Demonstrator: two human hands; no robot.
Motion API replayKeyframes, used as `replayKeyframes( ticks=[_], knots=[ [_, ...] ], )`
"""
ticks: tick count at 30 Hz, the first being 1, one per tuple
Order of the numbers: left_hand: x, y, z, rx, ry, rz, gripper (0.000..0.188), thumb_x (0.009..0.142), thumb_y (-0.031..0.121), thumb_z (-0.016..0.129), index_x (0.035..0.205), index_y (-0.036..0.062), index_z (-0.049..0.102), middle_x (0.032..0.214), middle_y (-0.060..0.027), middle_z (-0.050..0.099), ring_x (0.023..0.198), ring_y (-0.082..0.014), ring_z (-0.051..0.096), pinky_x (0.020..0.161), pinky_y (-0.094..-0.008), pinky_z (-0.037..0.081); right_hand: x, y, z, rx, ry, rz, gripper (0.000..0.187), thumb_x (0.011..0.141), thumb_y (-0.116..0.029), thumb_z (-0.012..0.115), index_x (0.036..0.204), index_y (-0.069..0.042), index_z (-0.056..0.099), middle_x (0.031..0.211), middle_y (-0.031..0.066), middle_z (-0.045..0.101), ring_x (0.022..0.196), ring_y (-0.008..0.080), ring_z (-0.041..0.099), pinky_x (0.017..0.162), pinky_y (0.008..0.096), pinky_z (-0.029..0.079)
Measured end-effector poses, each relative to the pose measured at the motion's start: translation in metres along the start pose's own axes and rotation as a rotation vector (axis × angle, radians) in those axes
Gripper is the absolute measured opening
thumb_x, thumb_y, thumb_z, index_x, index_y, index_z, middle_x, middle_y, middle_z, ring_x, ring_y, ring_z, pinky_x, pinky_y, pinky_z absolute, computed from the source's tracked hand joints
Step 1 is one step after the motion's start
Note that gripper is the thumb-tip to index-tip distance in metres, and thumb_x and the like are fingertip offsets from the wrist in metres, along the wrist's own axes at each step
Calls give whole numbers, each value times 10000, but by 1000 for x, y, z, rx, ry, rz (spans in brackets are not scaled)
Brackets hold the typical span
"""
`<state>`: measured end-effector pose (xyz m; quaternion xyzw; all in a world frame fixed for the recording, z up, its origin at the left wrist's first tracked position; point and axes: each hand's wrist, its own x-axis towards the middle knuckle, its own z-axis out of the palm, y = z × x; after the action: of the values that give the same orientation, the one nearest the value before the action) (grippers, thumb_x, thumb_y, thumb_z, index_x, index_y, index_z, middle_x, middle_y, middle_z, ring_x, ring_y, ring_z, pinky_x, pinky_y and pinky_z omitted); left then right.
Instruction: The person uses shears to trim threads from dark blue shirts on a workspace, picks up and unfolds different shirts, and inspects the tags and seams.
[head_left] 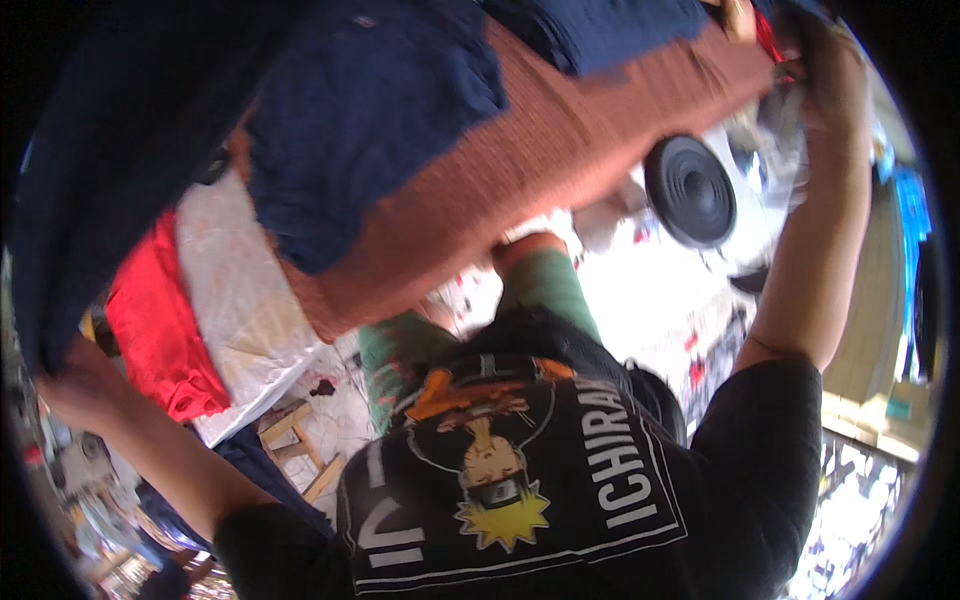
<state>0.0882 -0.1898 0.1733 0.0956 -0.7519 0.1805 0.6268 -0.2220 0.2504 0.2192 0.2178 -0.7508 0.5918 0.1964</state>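
Observation:
At the left, a large dark navy cloth hangs from the upper edge down to my left hand. The fingers of that hand are closed on its lower edge. My right hand is raised at the upper right, past the end of a reddish-brown covered table. It is blurred and partly in shadow beside dark fabric and a bit of red, so its grip cannot be made out. On the table lie a navy garment, draped over the near edge, and another navy cloth farther back.
A red cloth lies on a pale sheeted surface to the left. A round black ridged disc stands beyond the table's near side. A wooden frame rests low at the left. Scraps litter the white floor.

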Motion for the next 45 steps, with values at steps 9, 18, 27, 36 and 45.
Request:
replayKeyframes(
  ticks=[9,18,27,36,45],
  knots=[
    [-237,96,-41,-445,-997,-860,381,840,47,530,1207,-54,527,1266,-192,523,1169,-311,512,1027,-393,376,-252,189,-114,-833,-1249,742,936,733,-770,583,1166,59,599,1139,274,622,1045,408,606,947,444,441],
    [-142,127,6,-763,-777,-340,435,885,167,585,1261,-26,478,1351,-248,437,1297,-354,402,1112,-483,262,-287,180,-154,-547,-1085,1056,315,824,-345,640,898,-45,703,618,26,559,489,141,486,517,327,448],
    [66,154,-47,-2170,-1510,795,193,894,188,558,1022,80,654,1092,-85,639,1034,-214,591,902,-356,429,-119,-64,-41,828,-2332,-155,426,973,-182,534,1331,34,449,1013,179,653,791,287,653,593,360,520],
    [32,287,-82,-2200,-771,239,190,848,158,582,1000,49,619,972,-73,609,954,-265,573,820,-393,470,-79,-82,-35,846,-2415,-397,182,887,-189,604,1036,-91,639,843,79,664,675,256,640,626,343,509],
    [51,373,-83,-2612,-739,531,192,845,208,616,977,76,661,975,-96,639,962,-264,610,842,-390,492,-27,89,-1,-293,-1350,461,276,820,-300,729,813,-32,662,632,1,609,554,58,520,530,213,383]
  ],
)
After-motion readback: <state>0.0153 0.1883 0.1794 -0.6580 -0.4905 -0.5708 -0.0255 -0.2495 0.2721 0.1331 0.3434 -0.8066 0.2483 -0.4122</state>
